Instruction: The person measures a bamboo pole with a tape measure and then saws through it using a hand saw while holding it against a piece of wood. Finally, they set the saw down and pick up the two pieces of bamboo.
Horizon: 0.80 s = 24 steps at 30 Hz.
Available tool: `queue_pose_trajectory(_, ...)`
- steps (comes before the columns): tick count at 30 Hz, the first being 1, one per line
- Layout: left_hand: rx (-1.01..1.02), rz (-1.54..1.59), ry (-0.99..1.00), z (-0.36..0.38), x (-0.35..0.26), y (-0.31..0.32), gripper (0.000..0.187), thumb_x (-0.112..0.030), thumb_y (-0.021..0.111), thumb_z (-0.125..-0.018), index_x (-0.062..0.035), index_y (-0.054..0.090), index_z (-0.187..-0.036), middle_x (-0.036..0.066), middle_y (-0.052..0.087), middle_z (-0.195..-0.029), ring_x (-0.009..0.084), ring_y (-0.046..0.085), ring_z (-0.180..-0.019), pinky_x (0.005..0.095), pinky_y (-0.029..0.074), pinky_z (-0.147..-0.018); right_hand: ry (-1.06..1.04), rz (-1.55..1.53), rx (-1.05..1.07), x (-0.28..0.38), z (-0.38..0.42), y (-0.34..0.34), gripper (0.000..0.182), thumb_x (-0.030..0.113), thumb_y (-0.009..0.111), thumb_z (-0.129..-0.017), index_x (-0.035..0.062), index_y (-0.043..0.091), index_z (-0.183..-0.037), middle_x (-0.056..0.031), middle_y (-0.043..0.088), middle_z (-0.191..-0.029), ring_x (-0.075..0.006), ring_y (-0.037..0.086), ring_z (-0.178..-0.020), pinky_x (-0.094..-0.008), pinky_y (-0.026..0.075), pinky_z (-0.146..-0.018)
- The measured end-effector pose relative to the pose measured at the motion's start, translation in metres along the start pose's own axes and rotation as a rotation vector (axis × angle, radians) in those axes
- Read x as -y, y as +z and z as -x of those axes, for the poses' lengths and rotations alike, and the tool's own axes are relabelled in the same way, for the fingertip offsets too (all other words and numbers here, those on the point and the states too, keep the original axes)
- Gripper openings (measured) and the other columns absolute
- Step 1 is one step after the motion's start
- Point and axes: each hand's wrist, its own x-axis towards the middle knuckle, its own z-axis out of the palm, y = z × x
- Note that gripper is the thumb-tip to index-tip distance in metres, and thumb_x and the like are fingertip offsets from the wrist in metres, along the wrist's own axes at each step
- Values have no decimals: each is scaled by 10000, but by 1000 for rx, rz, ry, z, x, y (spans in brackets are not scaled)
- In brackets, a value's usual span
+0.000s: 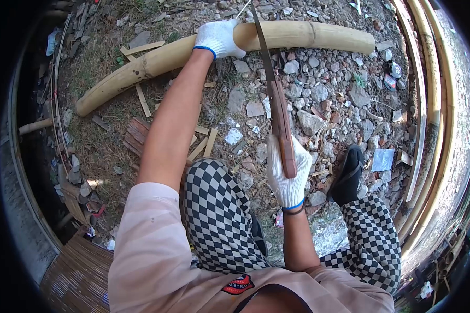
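A thick, curved bamboo pole lies across the ground in front of me. My left hand, in a white glove with a blue cuff, is closed over the pole's top, left of the blade. My right hand, gloved the same way, is wrapped round the wooden handle of a saw. The saw's long dark blade points away from me and crosses the bamboo just right of my left hand; its tip runs out at the top edge. Its teeth are too small to make out. A thin pale sliver sticks up beside my left fingers.
Broken stones cover the ground right of centre. Cut bamboo strips and reddish wood pieces lie left of my knee. Long bamboo poles run along the right side. A woven bamboo mat is at lower left.
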Motion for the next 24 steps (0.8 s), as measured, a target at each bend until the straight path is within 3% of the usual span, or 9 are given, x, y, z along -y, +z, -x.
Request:
queue_pose_trajectory(5,53,-7,16,-8,13,6,822,-572,887,-639,-205,683,-1345,131,779,-1228,329,759,-1125,479,610,-993,-314,257,90,-12,-135,79,246,221,718,-1009,-1,724,-905,-171,692,-717,-309,643,-575,-384,529,-618)
queue_pose_trajectory(8,56,14,19,6,3,8,837,-568,873,-654,-221,658,-1385,135,778,-1232,347,760,-1117,487,609,-985,20,264,175,26,-69,15,244,230,700,-1037,-3,769,-1019,-159,740,-784,-238,753,-717,-364,567,-692)
queue_pose_trajectory(9,41,3,5,0,6,1,845,-563,865,-662,-227,644,-1406,134,775,-1238,354,758,-1116,488,605,-989,43,132,122,14,-23,-3,316,232,692,-1053,-33,761,-1211,-145,802,-945,-201,786,-850,-347,595,-771)
queue_pose_trajectory(12,14,15,6,1,2,1,834,-554,860,-670,-226,643,-1405,134,774,-1241,354,757,-1121,488,609,-985,392,-407,-17,16,3,-16,347,237,696,-1048,-44,750,-1244,-144,811,-987,-207,791,-872,-347,602,-794)
queue_pose_trajectory(13,17,20,7,8,-1,2,831,-554,858,-672,-226,643,-1405,133,773,-1243,353,757,-1123,486,610,-985,8,166,137,15,-22,-7,323,252,695,-1043,-29,772,-1184,-145,805,-922,-225,790,-827,-365,600,-765)
queue_pose_trajectory(16,13,-31,0,2,7,9,836,-565,858,-675,-227,646,-1410,134,772,-1259,344,759,-1123,479,609,-989,-307,256,93,-8,-134,76,251,217,707,-985,7,696,-848,-187,690,-738,-347,692,-636,-390,544,-638)
queue_pose_trajectory(19,100,-5,14,-1,5,-3,857,-581,846,-681,-246,634,-1440,125,766,-1288,331,751,-1156,476,602,-1006,4,121,146,8,-90,28,214,195,722,-1010,3,740,-916,-166,686,-714,-268,712,-628,-372,531,-624)
queue_pose_trajectory(21,64,-23,1,-2,7,0,844,-581,841,-685,-257,635,-1436,118,770,-1279,329,752,-1149,480,604,-1000,-45,214,148,10,-15,-11,235,133,756,-1002,-30,760,-1170,-156,790,-948,-139,764,-846,-328,581,-767)
queue_pose_trajectory(24,21,-5,2,1,5,13,837,-583,842,-680,-251,640,-1422,124,772,-1265,338,752,-1147,485,607,-992,21,116,106,6,-18,-11,254,215,732,-1027,-24,762,-1109,-170,769,-877,-240,769,-786,-362,570,-726)
